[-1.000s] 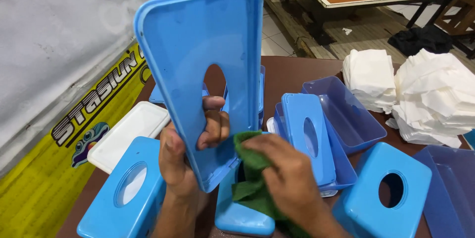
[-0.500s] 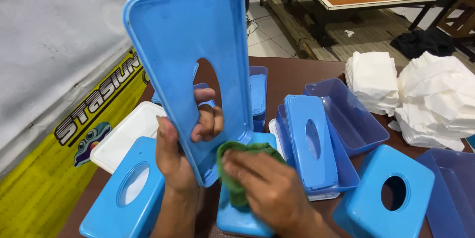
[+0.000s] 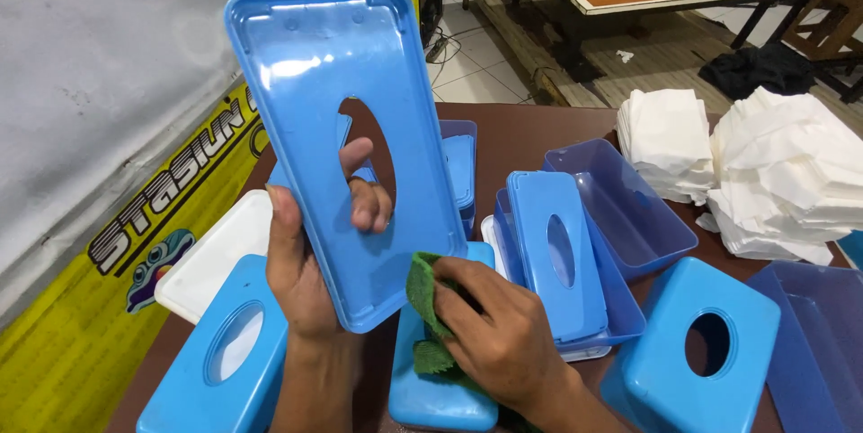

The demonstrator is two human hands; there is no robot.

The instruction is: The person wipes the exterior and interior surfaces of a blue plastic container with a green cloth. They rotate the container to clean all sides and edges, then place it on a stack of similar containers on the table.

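Your left hand [image 3: 301, 271] holds a blue lid [image 3: 346, 141] of smooth, glossy plastic that catches a highlight. Your right hand [image 3: 499, 339] grips a green cloth [image 3: 422, 294], matt and coarse. Translucent blue plastic tubs [image 3: 629, 204] sit glossy; stacked tissues [image 3: 665, 136] are soft white paper. The table [image 3: 521, 132] is matt brown.

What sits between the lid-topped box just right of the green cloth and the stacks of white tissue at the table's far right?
In the head view, an open translucent blue box lies between the lid-topped box and the white tissue stacks. It looks empty.
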